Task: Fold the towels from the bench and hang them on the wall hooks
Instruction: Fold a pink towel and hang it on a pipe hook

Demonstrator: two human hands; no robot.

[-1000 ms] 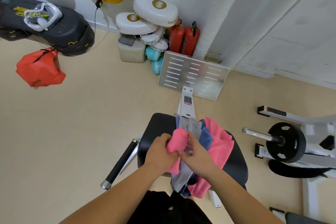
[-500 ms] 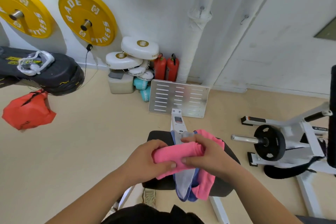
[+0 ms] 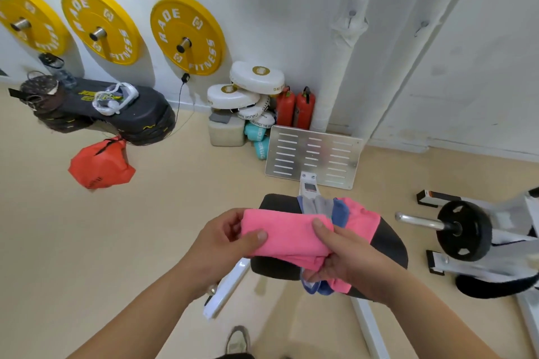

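A folded pink towel [image 3: 287, 237] is held flat between both hands above the black bench seat [image 3: 388, 245]. My left hand [image 3: 224, 237] pinches its left end, thumb on top. My right hand [image 3: 347, 256] grips its right end. On the bench behind lie a grey towel [image 3: 319, 205], a blue towel [image 3: 341, 213] and another pink towel [image 3: 363, 220], their ends hanging over the front edge. Two small hooks [image 3: 352, 13] stick out of the white wall higher up.
Yellow weight plates [image 3: 188, 35] hang on the wall at left. A stack of black pads [image 3: 116, 114] with a red bag [image 3: 102, 165] stands left. White pads [image 3: 256, 80], red extinguishers [image 3: 296, 108] and a metal footplate [image 3: 313, 156] sit by the wall. A barbell plate [image 3: 463, 230] is at right.
The view has tilted up toward the wall. The bunched pink towel has been lifted off the pile and smoothed into a flat fold between both hands.
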